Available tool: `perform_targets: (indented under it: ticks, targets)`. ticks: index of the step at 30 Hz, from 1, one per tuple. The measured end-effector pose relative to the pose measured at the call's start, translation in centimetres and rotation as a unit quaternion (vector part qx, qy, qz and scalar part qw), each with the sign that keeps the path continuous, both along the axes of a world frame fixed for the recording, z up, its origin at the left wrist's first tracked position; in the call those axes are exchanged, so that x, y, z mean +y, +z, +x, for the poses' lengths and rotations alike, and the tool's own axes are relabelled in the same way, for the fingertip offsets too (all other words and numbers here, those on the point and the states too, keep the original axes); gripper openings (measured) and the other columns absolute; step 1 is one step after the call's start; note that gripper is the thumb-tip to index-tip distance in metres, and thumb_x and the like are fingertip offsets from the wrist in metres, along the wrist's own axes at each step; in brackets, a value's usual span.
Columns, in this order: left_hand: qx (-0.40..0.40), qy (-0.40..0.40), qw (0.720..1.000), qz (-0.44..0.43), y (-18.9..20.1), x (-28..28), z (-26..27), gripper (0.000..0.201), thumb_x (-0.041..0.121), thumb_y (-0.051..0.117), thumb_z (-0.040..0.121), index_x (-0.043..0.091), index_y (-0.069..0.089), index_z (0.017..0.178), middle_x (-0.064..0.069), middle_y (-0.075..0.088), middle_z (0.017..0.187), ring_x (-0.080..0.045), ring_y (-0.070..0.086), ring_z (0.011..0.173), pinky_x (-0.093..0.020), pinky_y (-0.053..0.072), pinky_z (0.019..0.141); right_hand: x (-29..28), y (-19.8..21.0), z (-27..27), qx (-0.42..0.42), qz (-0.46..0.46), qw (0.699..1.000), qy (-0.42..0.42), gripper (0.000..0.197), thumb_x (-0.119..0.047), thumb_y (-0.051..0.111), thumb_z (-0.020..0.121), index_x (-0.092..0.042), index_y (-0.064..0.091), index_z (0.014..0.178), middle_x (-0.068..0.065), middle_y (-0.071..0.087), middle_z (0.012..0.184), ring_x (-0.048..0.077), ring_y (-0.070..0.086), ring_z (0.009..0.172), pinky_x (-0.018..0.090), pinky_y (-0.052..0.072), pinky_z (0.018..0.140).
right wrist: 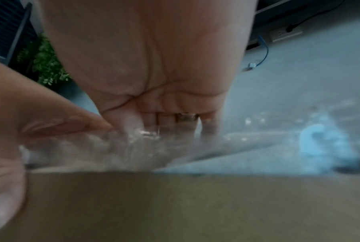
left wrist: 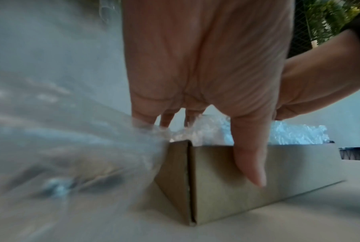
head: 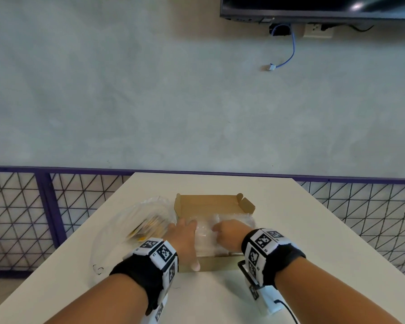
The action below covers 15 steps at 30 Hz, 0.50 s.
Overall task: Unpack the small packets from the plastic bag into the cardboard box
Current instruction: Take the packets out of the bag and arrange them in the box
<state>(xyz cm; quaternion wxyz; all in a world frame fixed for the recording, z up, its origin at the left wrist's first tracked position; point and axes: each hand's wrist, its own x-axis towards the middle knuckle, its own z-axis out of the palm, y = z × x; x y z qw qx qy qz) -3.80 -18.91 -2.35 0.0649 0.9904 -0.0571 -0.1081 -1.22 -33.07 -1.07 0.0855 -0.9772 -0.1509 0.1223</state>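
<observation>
While the left hand point(head: 184, 232) grips the cardboard box point(head: 220, 263), thumb down its near wall, fingers inside, the right hand point(head: 229, 232) curls its fingers onto the packets point(head: 206, 239). The plastic bag point(head: 136, 225) lies left on the surface point(head: 313, 230).

Brown cardboard box point(head: 211, 204), clear plastic bag point(head: 136, 220), white table point(head: 290, 230), black-and-white patterned wristbands point(head: 159, 253)

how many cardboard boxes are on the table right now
1: the cardboard box sits mid-table, open, beside the plastic bag, with both hands reaching into it.
</observation>
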Motion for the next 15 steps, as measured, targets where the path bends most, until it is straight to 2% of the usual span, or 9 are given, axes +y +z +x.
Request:
perform_targets:
  ticks: [3, 6, 9, 11, 13, 15]
  targets:
    - [-0.012, -0.007, 1.000, -0.018, -0.3, 0.6, 0.2, 0.104, 0.029, 0.078, 0.071, 0.017, 0.010, 0.149, -0.007, 0.012, 0.153, -0.031, 0.028, 0.137, -0.041, 0.038, 0.107, 1.6, -0.1, -0.3, 0.009, 0.012, 0.999, 0.046, 0.041, -0.006, 0.036, 0.094, -0.005, 0.048, 0.132, 0.014, 0.051, 0.136, 0.028, 0.050, 0.123, 0.035, 0.040, 0.104]
    - [-0.012, -0.005, 1.000, -0.023, -0.3, 1.0, 0.6, 0.105, 0.027, 0.079, 0.071, 0.017, 0.009, 0.149, -0.006, 0.011, 0.155, -0.029, 0.029, 0.138, -0.041, 0.038, 0.107, 2.0, 0.3, -0.3, 0.003, 0.037, 0.998, 0.053, 0.044, -0.004, 0.035, 0.093, -0.008, 0.045, 0.136, 0.011, 0.048, 0.140, 0.025, 0.045, 0.128, 0.035, 0.036, 0.108]
    - [-0.004, -0.005, 1.000, -0.020, -0.4, 1.1, 0.8, 0.108, 0.028, 0.077, 0.072, 0.017, 0.003, 0.150, -0.005, 0.004, 0.157, -0.028, 0.027, 0.140, -0.040, 0.038, 0.108, 1.6, 0.4, 0.3, -0.029, 0.041, 0.998, 0.027, 0.043, -0.019, 0.040, 0.095, -0.012, 0.043, 0.137, 0.010, 0.038, 0.144, 0.029, 0.038, 0.132, 0.039, 0.034, 0.110]
    - [-0.001, -0.005, 1.000, -0.021, -0.6, 1.1, 0.9, 0.109, 0.029, 0.076, 0.073, 0.017, -0.001, 0.151, -0.004, -0.001, 0.158, -0.028, 0.024, 0.141, -0.039, 0.036, 0.110, 1.4, 0.0, 0.1, -0.018, -0.014, 0.999, 0.030, 0.047, -0.032, 0.039, 0.097, -0.012, 0.037, 0.139, 0.013, 0.031, 0.146, 0.035, 0.030, 0.136, 0.044, 0.032, 0.111]
    - [-0.004, -0.007, 1.000, -0.021, -0.7, 1.1, 0.9, 0.109, 0.030, 0.075, 0.074, 0.018, -0.002, 0.151, -0.004, -0.005, 0.159, -0.028, 0.021, 0.143, -0.039, 0.033, 0.112, 1.6, -0.7, -0.2, -0.001, -0.085, 0.994, 0.062, 0.052, -0.040, 0.033, 0.099, -0.014, 0.028, 0.144, 0.018, 0.021, 0.150, 0.037, 0.016, 0.142, 0.048, 0.024, 0.113]
    - [-0.002, -0.009, 1.000, -0.019, -0.7, 1.1, 0.9, 0.109, 0.032, 0.074, 0.074, 0.018, -0.002, 0.151, -0.005, -0.008, 0.159, -0.028, 0.016, 0.145, -0.040, 0.030, 0.113, 1.9, -1.1, -0.7, 0.012, -0.074, 0.995, 0.070, 0.061, -0.046, 0.024, 0.099, -0.011, 0.016, 0.147, 0.017, 0.005, 0.156, 0.032, 0.003, 0.145, 0.050, 0.013, 0.116]
